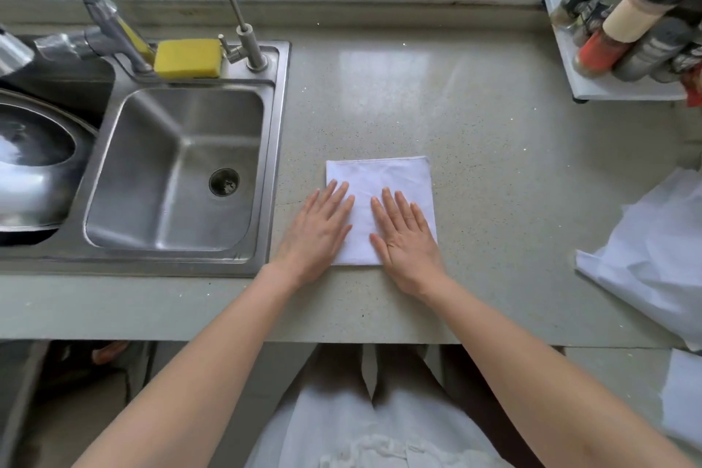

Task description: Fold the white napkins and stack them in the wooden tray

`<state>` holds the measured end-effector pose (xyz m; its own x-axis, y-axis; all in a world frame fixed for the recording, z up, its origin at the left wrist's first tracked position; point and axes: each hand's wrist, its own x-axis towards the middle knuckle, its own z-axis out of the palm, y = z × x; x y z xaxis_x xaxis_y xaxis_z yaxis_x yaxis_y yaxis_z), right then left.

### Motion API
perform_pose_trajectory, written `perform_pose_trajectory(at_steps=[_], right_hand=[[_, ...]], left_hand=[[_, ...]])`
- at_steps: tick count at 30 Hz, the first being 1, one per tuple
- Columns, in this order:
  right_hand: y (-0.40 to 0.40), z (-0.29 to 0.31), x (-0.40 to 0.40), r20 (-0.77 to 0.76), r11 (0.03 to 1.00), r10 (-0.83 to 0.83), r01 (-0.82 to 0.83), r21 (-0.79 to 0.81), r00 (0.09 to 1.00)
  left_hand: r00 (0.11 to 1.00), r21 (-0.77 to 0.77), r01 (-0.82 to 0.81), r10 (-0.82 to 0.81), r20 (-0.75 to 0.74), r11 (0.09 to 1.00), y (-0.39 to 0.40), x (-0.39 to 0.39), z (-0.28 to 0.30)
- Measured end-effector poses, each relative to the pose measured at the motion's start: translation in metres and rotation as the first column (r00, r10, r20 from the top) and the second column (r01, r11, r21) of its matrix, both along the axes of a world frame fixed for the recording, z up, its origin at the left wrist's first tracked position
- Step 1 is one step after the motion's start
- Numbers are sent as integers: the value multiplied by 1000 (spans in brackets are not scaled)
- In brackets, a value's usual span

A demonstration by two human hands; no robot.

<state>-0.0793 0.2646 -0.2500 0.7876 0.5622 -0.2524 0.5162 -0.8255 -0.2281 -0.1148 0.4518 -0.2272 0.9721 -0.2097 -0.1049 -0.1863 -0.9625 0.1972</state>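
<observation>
Both hands flat on folded napkin, countertop

A grey speckled countertop runs across the view. Set into it on the left is a stainless steel sink with a dark drain in its basin. A yellow sponge lies on the sink's back ledge, between two metal taps — a thick one and a slim one. At far left sits a steel pot (only partly in frame). At upper right, a white rack holds spice bottles.
</observation>
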Motion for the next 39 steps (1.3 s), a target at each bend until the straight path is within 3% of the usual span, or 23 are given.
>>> perform_pose_trajectory(at_steps=[3, 9, 11, 14, 17, 20, 23, 25, 28, 30, 33, 37, 39], right_hand=[[2, 0, 2, 7, 1000, 14, -14, 1, 1000], [-49, 3, 5, 31, 996, 16, -14, -92, 999], [-59, 9, 6, 105, 989, 45, -29, -147, 993], [-56, 21, 1, 205, 958, 279, -258, -122, 938], [-57, 20, -5, 175, 906, 423, -414, -87, 889], [-51, 19, -1, 234, 933, 354, -360, -18, 906], [-43, 19, 7, 393, 917, 325, -388, 92, 860], [-40, 23, 11, 415, 920, 268, -359, 156, 869], [-33, 37, 15, 151, 976, 70, -99, 192, 986], [-30, 47, 24, 18, 981, -74, 70, 182, 997], [-27, 58, 41, -202, 935, -203, 251, 252, 958], [-24, 61, 48, -382, 895, -270, 376, 238, 884], [-25, 58, 50, -376, 854, -337, 449, 264, 863]], left_hand=[[992, 35, -38, 42, -118, 999, -13, -12, -8], [987, 121, -69, 86, -133, 990, -9, -14, -22], [987, 135, -59, 78, -142, 989, -9, -13, -20], [985, 133, -34, 56, -166, 991, -10, -10, -15], [981, 106, -25, 45, -190, 994, -8, -2, -8], [977, 70, -11, 25, -210, 998, -9, 6, 1], [969, 17, 26, -21, -247, 1000, -7, 8, 11], [966, -86, 59, -79, -246, 995, -2, 7, 15], [942, -342, -50, -69, -327, 938, 2, 1, 26], [914, -448, -177, -22, -405, 876, 1, -3, 33], [915, -433, -245, 60, -398, 868, 6, -4, 30], [840, -561, -535, 322, -437, 632, 8, 3, 20], [829, -541, -559, 401, -390, 628, 3, 9, 19]])
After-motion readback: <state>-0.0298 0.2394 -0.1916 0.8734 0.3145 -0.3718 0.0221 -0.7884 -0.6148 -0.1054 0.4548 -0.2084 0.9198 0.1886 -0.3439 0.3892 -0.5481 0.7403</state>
